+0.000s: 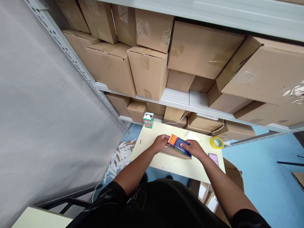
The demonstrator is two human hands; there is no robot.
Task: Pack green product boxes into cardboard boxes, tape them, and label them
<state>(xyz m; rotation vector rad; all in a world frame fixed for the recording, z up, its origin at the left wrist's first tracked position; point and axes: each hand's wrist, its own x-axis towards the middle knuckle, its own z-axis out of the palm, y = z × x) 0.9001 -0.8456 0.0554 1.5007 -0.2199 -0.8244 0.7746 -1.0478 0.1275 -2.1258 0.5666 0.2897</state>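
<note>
A flat blue packet with an orange end [179, 144] is held over a small table [154, 163]. My right hand [194, 148] is closed on its blue end, with the thumb lying on top. At the orange end, the fingers of my left hand [161, 143] are curled and pinched against the packet's edge. A green and yellow edge shows under the blue part. Just below the packet lies a brown cardboard box [171, 151], partly covered by it and by my hands.
On the table stand a green and white box [148, 120], a yellow tape roll [216, 142], a phone [214, 159] and a white card [192, 136]. Shelves of cardboard boxes [149, 72] rise behind. White paper strips [120, 160] cover the floor at left.
</note>
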